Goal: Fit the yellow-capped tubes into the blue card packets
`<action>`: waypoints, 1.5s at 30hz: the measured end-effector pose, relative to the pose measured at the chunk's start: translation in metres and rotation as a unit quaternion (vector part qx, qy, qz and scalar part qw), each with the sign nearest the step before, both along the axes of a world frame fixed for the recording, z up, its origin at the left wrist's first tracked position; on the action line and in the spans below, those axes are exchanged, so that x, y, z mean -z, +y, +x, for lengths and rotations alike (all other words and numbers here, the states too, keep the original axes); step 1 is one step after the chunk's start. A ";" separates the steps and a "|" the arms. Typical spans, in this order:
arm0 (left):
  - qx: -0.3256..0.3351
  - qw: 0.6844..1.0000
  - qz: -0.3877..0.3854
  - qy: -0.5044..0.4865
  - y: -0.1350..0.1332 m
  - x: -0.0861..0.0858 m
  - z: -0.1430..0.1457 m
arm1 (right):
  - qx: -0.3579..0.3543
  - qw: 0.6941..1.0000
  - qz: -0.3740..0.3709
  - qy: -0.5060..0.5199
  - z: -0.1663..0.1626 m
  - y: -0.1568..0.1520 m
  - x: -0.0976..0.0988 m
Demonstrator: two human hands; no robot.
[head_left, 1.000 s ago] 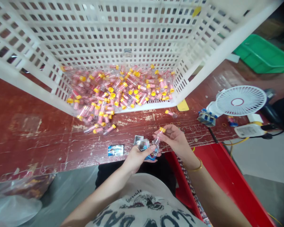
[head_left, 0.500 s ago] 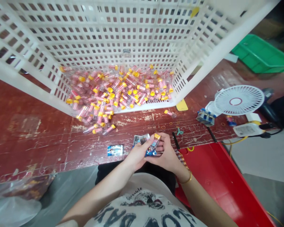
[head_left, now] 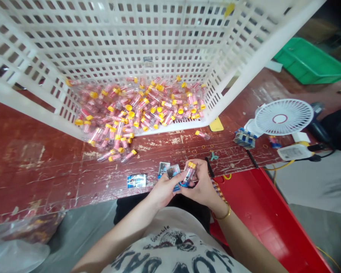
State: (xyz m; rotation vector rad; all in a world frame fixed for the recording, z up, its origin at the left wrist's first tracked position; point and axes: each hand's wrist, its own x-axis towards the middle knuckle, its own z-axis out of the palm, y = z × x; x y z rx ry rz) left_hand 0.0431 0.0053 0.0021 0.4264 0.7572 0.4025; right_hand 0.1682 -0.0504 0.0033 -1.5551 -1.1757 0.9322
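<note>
Packets are clamped in the left grip; beside it, a tube is clasped by the right grip, apparently for steadiness.

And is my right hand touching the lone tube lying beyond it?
Apart: the head view shows red tabletop between your right hand and the lone tube.

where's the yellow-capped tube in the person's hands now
In the head view, the yellow-capped tube is right of and below centre, held between the left hand and right hand, just right of the small printed packets.
</note>
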 end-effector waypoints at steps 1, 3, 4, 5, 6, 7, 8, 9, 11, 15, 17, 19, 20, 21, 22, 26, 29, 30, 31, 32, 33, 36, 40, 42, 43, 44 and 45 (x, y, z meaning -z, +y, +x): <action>-0.004 1.000 0.003 0.003 0.000 0.001 0.000 | 0.001 1.000 -0.008 0.003 0.001 0.001 0.000; -0.011 1.000 0.016 0.014 -0.001 0.002 -0.001 | 0.003 1.000 -0.011 0.017 0.004 0.003 -0.001; -0.012 0.999 0.023 0.019 -0.001 0.003 -0.002 | 0.002 1.000 -0.006 0.021 0.006 0.005 -0.001; -0.013 0.999 0.029 0.023 -0.001 0.003 -0.003 | 0.002 1.000 0.002 0.021 0.007 0.006 -0.001; -0.013 0.999 0.033 0.026 -0.001 0.003 -0.003 | 0.001 1.000 0.009 0.018 0.009 0.007 -0.001; -0.013 0.999 0.035 0.028 -0.001 0.003 -0.004 | 0.000 1.000 0.014 0.011 0.010 0.008 -0.001; -0.015 0.999 0.036 0.030 -0.001 0.003 -0.004 | -0.002 1.000 0.018 0.004 0.011 0.009 -0.001; -0.018 0.999 0.036 0.030 -0.001 0.003 -0.004 | -0.003 1.000 0.021 0.000 0.011 0.009 0.000; -0.022 0.999 0.037 0.030 0.000 0.002 -0.004 | -0.003 1.000 0.022 0.004 0.009 0.008 0.000; -0.023 0.999 0.027 0.036 0.002 0.000 -0.001 | -0.013 0.999 -0.001 0.032 -0.004 0.003 0.001; -0.023 0.999 0.018 0.036 0.003 -0.002 0.001 | -0.015 0.999 -0.006 0.035 -0.011 0.001 0.001; -0.023 0.999 0.013 0.028 0.003 -0.003 0.002 | -0.006 0.999 -0.002 0.036 -0.015 0.000 0.002; -0.024 0.999 0.014 0.024 0.003 -0.004 0.002 | 0.000 0.999 0.001 0.036 -0.015 -0.001 0.002; -0.026 0.999 0.015 0.021 0.003 -0.004 0.002 | 0.005 0.999 0.006 0.033 -0.015 0.000 0.002; -0.028 0.999 0.017 0.022 0.003 -0.005 0.002 | 0.009 0.999 0.012 0.030 -0.013 0.000 0.002; -0.027 0.998 0.011 0.047 0.003 -0.007 0.001 | 0.016 0.999 0.037 0.027 -0.005 0.003 0.001; -0.030 0.999 0.013 0.042 0.004 -0.008 0.001 | 0.012 0.999 0.031 0.021 -0.003 0.003 0.000; -0.032 0.999 0.015 0.038 0.004 -0.008 0.001 | 0.010 0.999 0.028 0.018 -0.003 0.003 -0.001; -0.032 0.999 0.016 0.034 0.004 -0.008 0.002 | 0.009 0.999 0.028 0.016 -0.003 0.003 -0.001; -0.031 0.999 0.018 0.032 0.004 -0.008 0.002 | 0.007 0.999 0.030 0.013 -0.004 0.003 -0.001; -0.031 0.999 0.018 0.031 0.004 -0.008 0.002 | 0.006 0.999 0.034 0.011 -0.005 0.003 -0.001; -0.030 0.999 0.019 0.029 0.003 -0.007 0.002 | 0.004 0.999 0.042 0.013 -0.006 0.003 -0.001; -0.030 0.999 0.031 0.028 0.003 -0.003 0.001 | -0.006 0.999 0.033 0.038 0.000 0.001 0.000; -0.030 0.998 0.047 0.031 0.003 -0.001 0.000 | -0.022 0.997 0.028 0.068 0.007 0.001 0.001; -0.026 0.998 0.055 0.034 0.003 0.001 -0.001 | -0.023 0.995 0.025 0.088 0.011 0.001 0.001; -0.018 0.997 0.062 0.038 0.003 0.002 -0.001 | -0.018 0.994 0.022 0.108 0.014 0.001 0.002; -0.009 0.997 0.069 0.042 0.002 0.003 -0.002 | -0.007 0.992 0.020 0.125 0.018 0.001 0.002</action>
